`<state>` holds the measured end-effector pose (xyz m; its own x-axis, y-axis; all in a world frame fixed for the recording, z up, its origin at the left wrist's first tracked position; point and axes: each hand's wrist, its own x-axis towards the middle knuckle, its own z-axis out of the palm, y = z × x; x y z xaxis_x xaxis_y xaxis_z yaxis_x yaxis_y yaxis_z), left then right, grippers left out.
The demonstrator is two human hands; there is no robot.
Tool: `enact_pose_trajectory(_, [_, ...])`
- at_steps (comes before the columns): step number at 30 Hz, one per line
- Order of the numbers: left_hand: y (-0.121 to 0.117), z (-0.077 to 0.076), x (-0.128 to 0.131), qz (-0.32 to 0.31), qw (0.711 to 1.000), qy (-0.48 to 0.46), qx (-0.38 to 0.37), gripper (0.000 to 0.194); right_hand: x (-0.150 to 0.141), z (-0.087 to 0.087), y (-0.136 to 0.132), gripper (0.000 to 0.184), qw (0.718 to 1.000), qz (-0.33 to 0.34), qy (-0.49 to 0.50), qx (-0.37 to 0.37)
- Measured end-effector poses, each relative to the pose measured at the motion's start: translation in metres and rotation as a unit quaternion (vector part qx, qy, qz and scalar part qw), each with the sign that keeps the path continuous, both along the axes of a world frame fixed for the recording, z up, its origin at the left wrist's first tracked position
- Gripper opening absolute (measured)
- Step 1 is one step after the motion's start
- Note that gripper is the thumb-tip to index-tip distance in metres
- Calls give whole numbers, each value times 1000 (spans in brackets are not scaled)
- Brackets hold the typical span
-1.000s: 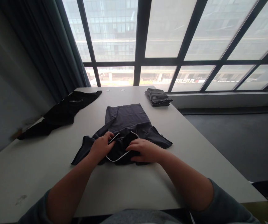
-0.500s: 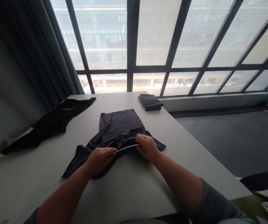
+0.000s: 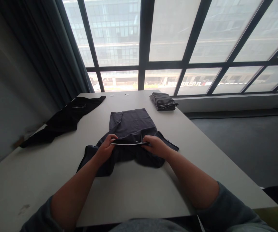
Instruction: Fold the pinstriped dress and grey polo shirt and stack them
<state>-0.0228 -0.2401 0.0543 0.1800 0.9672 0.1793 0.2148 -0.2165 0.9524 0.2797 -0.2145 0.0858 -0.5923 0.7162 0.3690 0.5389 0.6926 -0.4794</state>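
A dark grey shirt (image 3: 135, 124) with white trim lies on the white table (image 3: 126, 203), its far part flat and its near part bunched up. My left hand (image 3: 106, 149) is closed on the left end of a white-trimmed edge of it. On the right end of the same edge, my right hand (image 3: 154, 145) is closed too, fingers and thumb pinching the cloth. Between the hands the trimmed edge runs nearly straight. Loose parts of the shirt spread out to both sides, and some cloth hangs below the hands.
At the table's far right corner sits a folded striped garment (image 3: 163, 101). Along the left edge a black garment (image 3: 65, 119) lies spread out. A dark curtain (image 3: 44, 48) and a large framed window (image 3: 143, 38) stand behind the table.
Both hands have moved apart and slightly away from me, drawing the trimmed edge from slanted to nearly level. The view has turned a little to the left.
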Motion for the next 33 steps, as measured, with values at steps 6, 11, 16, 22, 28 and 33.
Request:
enact_pose_trajectory(6, [-8, 5, -5, -102, 995, -3, 20, 47, 7, -7, 4, 12, 977, -156, 127, 71])
enact_pose_trajectory(11, [-8, 8, -4, -163, 984, 32, -58, 48, 2, -12, 7, 36, 980, -127, 154, -18])
enact_pose_trajectory(16, [-12, 16, -5, -247, 952, 178, -21, 30, 2, -6, 4, 41, 984, -59, 143, -91])
enact_pose_trajectory(22, [-5, 8, -5, -100, 991, 83, 25, 26, 17, 21, -1, 32, 984, 107, -26, -137])
enact_pose_trajectory(28, [0, 2, -9, -67, 997, -23, 34, 28, 14, 7, 5, 31, 991, 81, -66, -89])
enact_pose_trajectory(33, [-5, 7, -9, -217, 962, 151, 70, 38, 7, -10, 8, 21, 996, -33, 44, -73])
